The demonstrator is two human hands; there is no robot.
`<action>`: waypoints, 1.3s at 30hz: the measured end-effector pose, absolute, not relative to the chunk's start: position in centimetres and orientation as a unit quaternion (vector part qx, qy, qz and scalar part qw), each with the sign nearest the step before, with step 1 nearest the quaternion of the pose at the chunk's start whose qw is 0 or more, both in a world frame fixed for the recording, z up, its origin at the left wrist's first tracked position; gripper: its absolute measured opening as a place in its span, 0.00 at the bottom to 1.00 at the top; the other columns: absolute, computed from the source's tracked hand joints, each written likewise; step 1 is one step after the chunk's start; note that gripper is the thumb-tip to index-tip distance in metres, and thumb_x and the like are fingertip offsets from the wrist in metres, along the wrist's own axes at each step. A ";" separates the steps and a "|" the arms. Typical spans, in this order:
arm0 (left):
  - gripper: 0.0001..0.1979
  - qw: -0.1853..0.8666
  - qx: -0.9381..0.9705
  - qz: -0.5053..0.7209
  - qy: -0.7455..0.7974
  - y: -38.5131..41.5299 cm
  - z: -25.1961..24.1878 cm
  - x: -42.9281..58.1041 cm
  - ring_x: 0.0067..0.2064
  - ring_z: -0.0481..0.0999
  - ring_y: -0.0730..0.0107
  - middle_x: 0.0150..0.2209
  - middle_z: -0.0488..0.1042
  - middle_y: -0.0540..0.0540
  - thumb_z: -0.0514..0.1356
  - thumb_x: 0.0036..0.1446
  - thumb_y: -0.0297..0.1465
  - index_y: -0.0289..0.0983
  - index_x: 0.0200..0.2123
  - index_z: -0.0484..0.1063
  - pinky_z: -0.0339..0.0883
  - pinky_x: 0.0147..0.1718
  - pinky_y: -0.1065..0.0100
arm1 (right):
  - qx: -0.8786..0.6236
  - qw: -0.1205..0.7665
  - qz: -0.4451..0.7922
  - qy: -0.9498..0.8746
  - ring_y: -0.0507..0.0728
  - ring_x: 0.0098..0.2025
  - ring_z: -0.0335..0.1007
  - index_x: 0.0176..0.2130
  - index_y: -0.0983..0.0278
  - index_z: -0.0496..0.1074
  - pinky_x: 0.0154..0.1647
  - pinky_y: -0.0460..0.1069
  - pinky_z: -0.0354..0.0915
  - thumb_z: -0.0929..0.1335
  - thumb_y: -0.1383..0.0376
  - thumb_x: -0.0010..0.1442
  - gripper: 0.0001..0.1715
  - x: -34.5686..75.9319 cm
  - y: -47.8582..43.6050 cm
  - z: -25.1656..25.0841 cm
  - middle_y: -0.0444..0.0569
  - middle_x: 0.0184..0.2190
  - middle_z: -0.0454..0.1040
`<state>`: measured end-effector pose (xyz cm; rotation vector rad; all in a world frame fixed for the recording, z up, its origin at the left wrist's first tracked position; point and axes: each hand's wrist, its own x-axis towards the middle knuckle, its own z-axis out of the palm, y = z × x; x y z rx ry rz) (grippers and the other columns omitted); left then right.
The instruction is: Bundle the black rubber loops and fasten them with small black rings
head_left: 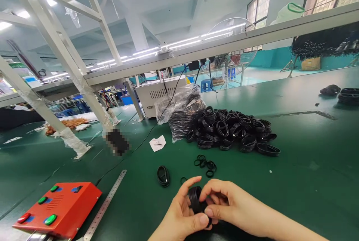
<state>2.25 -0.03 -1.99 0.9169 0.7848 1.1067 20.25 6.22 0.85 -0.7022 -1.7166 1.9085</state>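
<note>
Low in the middle of the view, my left hand (181, 215) and my right hand (224, 201) meet over the green table (294, 181). Both pinch the same black ribbed rubber ring (195, 198), the left with thumb and fingers from below, the right from the side. Just beyond the hands lie a few thin black O-rings (205, 164) and one black oval part (163, 175). Farther back sits a large heap of black rubber rings (232, 130).
A clear plastic bag of black rings (181, 112) and a white machine box (158, 93) stand behind the heap. A red control box with green buttons (60, 207) and a steel ruler (105, 205) lie at the near left. White frame legs (67, 76) rise on the left.
</note>
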 end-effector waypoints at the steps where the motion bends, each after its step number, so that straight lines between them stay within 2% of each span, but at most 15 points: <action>1: 0.36 0.677 0.414 0.496 0.352 0.0 -2.0 2.3 0.38 0.80 0.66 0.40 0.78 0.46 0.74 0.43 0.30 0.45 0.56 0.65 0.73 0.38 0.66 | -0.258 0.221 0.678 -0.651 0.51 0.27 0.64 0.36 0.62 0.72 0.30 0.47 0.59 0.72 0.62 0.52 0.11 20.4 6.3 1.0 0.37 0.22 0.65; 5: 0.33 0.673 0.414 0.490 0.369 -0.1 -2.3 2.6 0.35 0.78 0.69 0.39 0.78 0.46 0.75 0.38 0.25 0.42 0.49 0.70 0.73 0.39 0.65 | -0.258 0.171 0.607 -0.732 0.51 0.28 0.61 0.34 0.62 0.75 0.30 0.46 0.56 0.71 0.63 0.54 0.06 20.9 6.6 1.4 0.41 0.27 0.68; 7: 0.35 0.671 0.407 0.488 0.381 -0.2 -2.5 2.7 0.35 0.78 0.70 0.39 0.78 0.46 0.75 0.36 0.23 0.42 0.49 0.70 0.73 0.38 0.65 | -0.259 0.154 0.598 -0.743 0.51 0.28 0.60 0.33 0.61 0.75 0.30 0.46 0.55 0.71 0.63 0.55 0.04 21.0 6.6 1.5 0.41 0.28 0.69; 10: 0.36 0.666 0.404 0.495 0.385 -0.3 -2.6 2.8 0.35 0.79 0.69 0.38 0.78 0.47 0.75 0.36 0.22 0.43 0.50 0.69 0.73 0.39 0.65 | -0.255 0.138 0.627 -0.723 0.52 0.29 0.60 0.31 0.62 0.72 0.30 0.46 0.55 0.70 0.63 0.55 0.04 21.0 6.8 1.4 0.40 0.25 0.69; 15: 0.32 0.654 0.397 0.514 0.387 -0.3 -2.3 3.0 0.35 0.79 0.69 0.38 0.79 0.48 0.75 0.35 0.21 0.42 0.46 0.73 0.73 0.38 0.67 | -0.272 0.135 0.654 -0.693 0.50 0.26 0.54 0.30 0.63 0.71 0.27 0.45 0.51 0.73 0.64 0.51 0.07 21.1 7.1 1.8 0.37 0.21 0.65; 19: 0.31 0.630 0.398 0.510 0.429 -0.2 -2.2 3.2 0.37 0.79 0.69 0.39 0.79 0.48 0.75 0.34 0.21 0.42 0.44 0.74 0.73 0.40 0.67 | -0.266 0.141 0.660 -0.688 0.49 0.25 0.52 0.28 0.63 0.71 0.25 0.45 0.49 0.73 0.64 0.50 0.07 21.1 6.8 2.1 0.37 0.20 0.61; 22: 0.31 0.622 0.403 0.506 0.441 -0.3 -2.1 3.3 0.37 0.79 0.70 0.37 0.79 0.49 0.75 0.33 0.20 0.42 0.44 0.75 0.72 0.40 0.69 | -0.239 0.112 0.658 -0.705 0.49 0.24 0.52 0.29 0.63 0.71 0.24 0.45 0.49 0.72 0.64 0.52 0.06 21.2 6.5 2.3 0.37 0.20 0.61; 27: 0.32 0.670 0.410 0.519 0.335 -0.4 -2.2 2.7 0.35 0.80 0.69 0.36 0.79 0.51 0.76 0.34 0.21 0.45 0.44 0.74 0.73 0.37 0.69 | -0.236 0.105 0.584 -0.769 0.51 0.28 0.59 0.32 0.62 0.67 0.29 0.45 0.55 0.67 0.63 0.59 0.05 21.9 6.9 2.7 0.41 0.26 0.70; 30: 0.31 0.688 0.424 0.511 0.294 -0.3 -2.2 2.5 0.36 0.82 0.67 0.39 0.79 0.51 0.76 0.34 0.23 0.47 0.43 0.74 0.73 0.37 0.68 | -0.249 0.091 0.507 -0.820 0.50 0.25 0.57 0.34 0.60 0.68 0.27 0.44 0.52 0.68 0.67 0.58 0.02 22.4 7.3 3.1 0.38 0.23 0.68; 34: 0.29 0.675 0.439 0.515 0.295 -0.4 -2.3 2.5 0.36 0.82 0.66 0.47 0.74 0.52 0.77 0.33 0.26 0.48 0.42 0.75 0.75 0.38 0.66 | -0.277 0.100 0.445 -0.846 0.49 0.23 0.52 0.34 0.58 0.69 0.24 0.44 0.47 0.68 0.69 0.55 0.06 22.4 7.6 3.1 0.35 0.20 0.58; 39: 0.29 0.664 0.446 0.519 0.301 -0.4 -2.3 2.6 0.35 0.83 0.61 0.57 0.67 0.51 0.78 0.31 0.30 0.50 0.41 0.76 0.76 0.33 0.66 | -0.271 0.131 0.550 -0.779 0.49 0.24 0.52 0.35 0.60 0.69 0.25 0.45 0.48 0.65 0.71 0.53 0.08 22.0 8.1 1.9 0.36 0.21 0.60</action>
